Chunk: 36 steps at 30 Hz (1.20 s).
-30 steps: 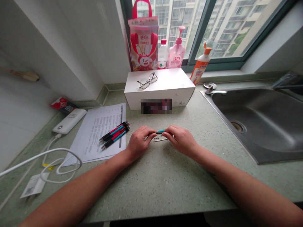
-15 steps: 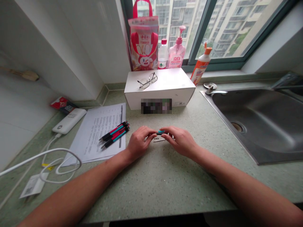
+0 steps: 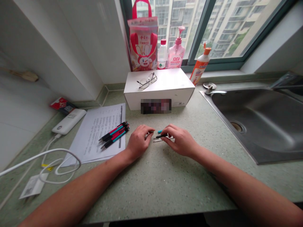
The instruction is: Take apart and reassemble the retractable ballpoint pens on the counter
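One clear red-capped plastic bottle, one pink pump bottle and one orange-and-white bottle stand by the window, behind a white cardboard box closed on the speckled green countertop. The left hand pinches a tiny piece, unidentifiable; the right hand, half curled, grips one slim black pen part near one teal tube.
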Each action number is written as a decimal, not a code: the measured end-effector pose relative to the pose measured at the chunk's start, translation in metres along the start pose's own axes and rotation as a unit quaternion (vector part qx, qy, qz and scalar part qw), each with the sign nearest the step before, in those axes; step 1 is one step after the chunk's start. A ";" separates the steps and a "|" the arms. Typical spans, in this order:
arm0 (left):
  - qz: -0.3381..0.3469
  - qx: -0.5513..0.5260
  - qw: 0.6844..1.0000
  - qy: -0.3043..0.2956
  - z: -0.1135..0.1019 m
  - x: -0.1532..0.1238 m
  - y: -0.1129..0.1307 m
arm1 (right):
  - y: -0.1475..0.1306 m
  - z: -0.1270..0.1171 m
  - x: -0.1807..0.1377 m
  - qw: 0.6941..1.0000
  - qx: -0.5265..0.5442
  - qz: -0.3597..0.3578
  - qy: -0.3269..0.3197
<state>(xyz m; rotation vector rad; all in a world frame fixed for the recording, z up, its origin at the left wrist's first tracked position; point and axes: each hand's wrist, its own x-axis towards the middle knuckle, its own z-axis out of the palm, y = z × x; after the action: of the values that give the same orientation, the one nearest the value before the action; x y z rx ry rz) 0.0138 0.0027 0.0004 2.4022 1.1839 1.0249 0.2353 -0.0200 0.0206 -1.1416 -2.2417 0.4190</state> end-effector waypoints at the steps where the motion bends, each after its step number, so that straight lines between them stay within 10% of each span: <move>1: -0.009 0.015 1.000 -0.012 0.001 0.000 0.000 | -0.001 0.000 0.000 1.000 -0.005 -0.010 -0.017; 14: -0.022 0.063 0.996 -0.065 0.003 -0.001 -0.001 | -0.003 0.004 -0.001 0.986 -0.074 -0.054 -0.143; 24: 0.037 -0.111 0.993 -0.010 -0.005 0.001 0.005 | 0.003 0.005 0.000 0.998 -0.059 -0.009 0.014; 36: 0.043 -0.159 0.986 0.031 -0.005 -0.001 0.003 | -0.001 0.008 -0.001 1.000 0.010 -0.002 0.022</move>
<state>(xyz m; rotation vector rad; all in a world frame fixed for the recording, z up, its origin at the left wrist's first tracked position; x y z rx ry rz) 0.0122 -0.0003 0.0053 2.1994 0.8644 1.2194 0.2306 -0.0219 0.0146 -1.1255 -2.1974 0.4093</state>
